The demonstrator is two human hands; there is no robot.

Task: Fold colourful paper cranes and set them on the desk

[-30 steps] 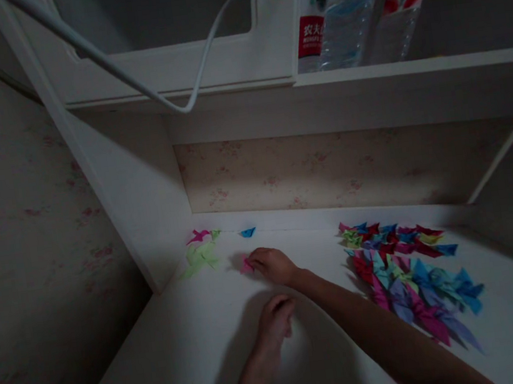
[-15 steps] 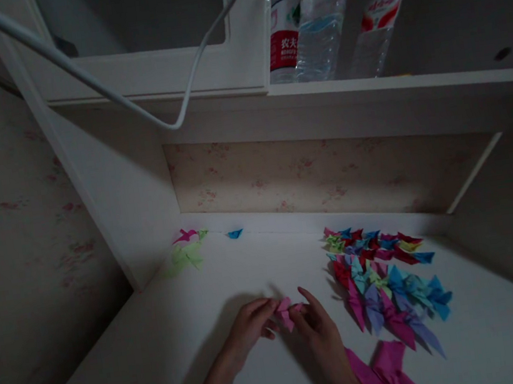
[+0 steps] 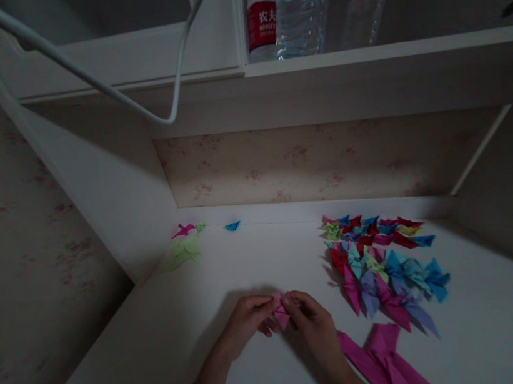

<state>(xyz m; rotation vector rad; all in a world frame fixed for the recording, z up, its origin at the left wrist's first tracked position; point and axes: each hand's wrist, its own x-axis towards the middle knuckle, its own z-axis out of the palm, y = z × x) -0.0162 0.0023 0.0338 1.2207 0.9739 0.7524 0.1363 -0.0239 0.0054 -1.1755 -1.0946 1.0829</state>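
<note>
Paper folds [image 3: 370,290] in many colors are lying in a bunch R of the hands, w/ a big magenta fold [image 3: 388,360] sitting nearer, just beside the R forearm. Far L, a small magenta fold [image 3: 183,230] & a pale green fold [image 3: 185,251] are lying nr the side panel; a blue fold [image 3: 233,226] is resting toward the back, btwn them & the bunch.

Small pink fold [image 3: 281,316] is sitting btwn both hands. L hand [image 3: 251,320] is pinching its L side, thumb & finger nearly closed; R hand [image 3: 312,324] is pinching its R side likewise.

White tabletop [image 3: 248,268] is running back to a floral panel [image 3: 300,161]. Up top, a pale cable [image 3: 111,94] is hanging in front of the cabinet [image 3: 126,61], & clear plastic bottles [image 3: 301,10] are standing on the open shelf [image 3: 389,50]. Rm is looking dim, w/ shadow falling L of the hands.
</note>
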